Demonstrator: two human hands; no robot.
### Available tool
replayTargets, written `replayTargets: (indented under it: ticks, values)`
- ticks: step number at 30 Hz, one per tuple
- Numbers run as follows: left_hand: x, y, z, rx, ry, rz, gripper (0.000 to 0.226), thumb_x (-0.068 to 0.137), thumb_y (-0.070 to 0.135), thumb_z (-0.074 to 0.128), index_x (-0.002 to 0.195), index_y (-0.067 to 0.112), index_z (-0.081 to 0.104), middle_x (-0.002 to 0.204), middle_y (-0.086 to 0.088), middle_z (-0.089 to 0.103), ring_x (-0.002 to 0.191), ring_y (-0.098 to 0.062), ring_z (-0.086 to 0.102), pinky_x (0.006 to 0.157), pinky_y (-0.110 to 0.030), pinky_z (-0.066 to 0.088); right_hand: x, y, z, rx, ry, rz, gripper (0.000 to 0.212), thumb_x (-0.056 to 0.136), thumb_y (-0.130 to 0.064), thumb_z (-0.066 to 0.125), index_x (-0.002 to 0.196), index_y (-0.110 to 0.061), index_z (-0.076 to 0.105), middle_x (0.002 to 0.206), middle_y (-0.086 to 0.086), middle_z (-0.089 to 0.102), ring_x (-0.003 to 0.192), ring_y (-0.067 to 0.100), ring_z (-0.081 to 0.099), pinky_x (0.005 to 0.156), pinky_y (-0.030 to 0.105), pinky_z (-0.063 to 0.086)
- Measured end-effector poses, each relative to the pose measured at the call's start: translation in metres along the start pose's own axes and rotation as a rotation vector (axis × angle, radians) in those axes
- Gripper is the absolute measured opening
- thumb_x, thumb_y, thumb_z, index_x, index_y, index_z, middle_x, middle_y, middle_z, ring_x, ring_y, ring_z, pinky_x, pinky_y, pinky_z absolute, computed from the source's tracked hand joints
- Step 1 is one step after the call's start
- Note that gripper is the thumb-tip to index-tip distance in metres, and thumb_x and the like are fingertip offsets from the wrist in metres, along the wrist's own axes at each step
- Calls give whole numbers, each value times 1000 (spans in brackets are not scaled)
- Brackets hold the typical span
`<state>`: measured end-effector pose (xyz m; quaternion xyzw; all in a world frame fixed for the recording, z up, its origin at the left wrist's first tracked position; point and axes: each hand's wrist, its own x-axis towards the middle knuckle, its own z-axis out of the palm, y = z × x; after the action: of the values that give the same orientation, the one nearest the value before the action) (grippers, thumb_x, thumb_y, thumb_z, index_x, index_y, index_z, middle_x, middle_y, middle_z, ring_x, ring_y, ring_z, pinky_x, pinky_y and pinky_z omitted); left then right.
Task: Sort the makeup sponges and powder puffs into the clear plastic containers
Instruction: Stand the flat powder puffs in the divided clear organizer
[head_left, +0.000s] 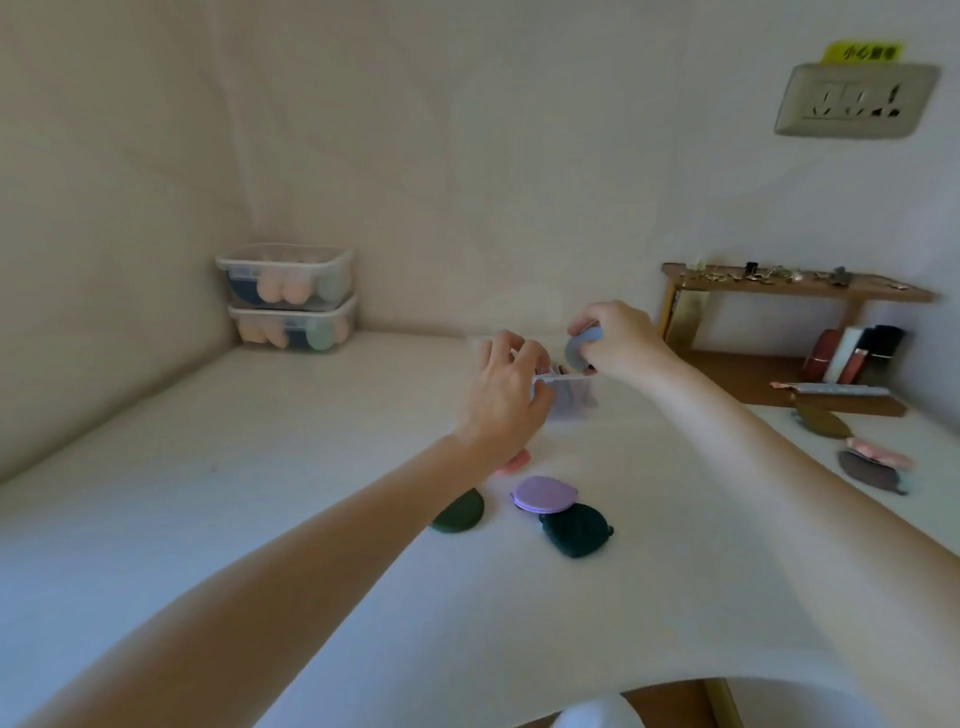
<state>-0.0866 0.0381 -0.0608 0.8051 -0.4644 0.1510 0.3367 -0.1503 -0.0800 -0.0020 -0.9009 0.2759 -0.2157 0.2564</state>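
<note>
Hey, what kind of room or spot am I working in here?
Probably a home dressing or vanity corner: a small wooden shelf with trinkets, lipstick-like cases beneath it, stacked clear containers of makeup sponges, and a wall socket.

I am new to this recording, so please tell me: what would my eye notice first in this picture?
First, the two hands at the centre: the left hand holds a small clear container, and the right hand pinches a grey-blue powder puff over it. Nearer, lilac and dark green puffs lie on the white table. Two stacked filled containers stand in the far left corner.
</note>
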Motion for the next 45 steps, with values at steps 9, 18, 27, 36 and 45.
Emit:
replayTargets:
  ticks: [9,18,27,36,45]
  values:
    - [53,8,22,152,-371,104,50,86,18,55,135,21,42,143,5,41,136,-22,25,106,-35,27,13,47,-15,-37,177,20,23,87,1,54,97,-10,36,98,12,42,86,24,39,69,30,32]
    - [76,-2,34,238,-546,175,42,89,28,52,131,28,47,140,8,43,124,-27,39,106,-38,31,37,44,9,-265,195,-58,9,90,-7,51,98,-10,47,76,3,43,96,29,47,62,31,30]
    - [84,-8,30,313,-568,258,39,87,24,54,126,25,51,134,0,44,111,-28,41,96,-37,37,49,50,21,-258,104,-41,21,85,-8,53,71,-22,45,101,14,55,97,32,52,53,29,29]
    - [82,-21,23,258,-566,263,31,83,25,58,114,27,56,126,1,48,94,-19,37,97,-39,39,50,53,24,-263,20,-152,21,88,-14,54,67,-16,53,83,5,54,89,22,37,72,32,39]
    - [80,-24,11,331,-542,239,54,79,28,64,127,23,40,126,2,46,109,-22,37,89,-32,32,33,45,14,-64,141,-311,30,93,-12,50,81,6,72,92,15,65,96,28,54,76,22,27]
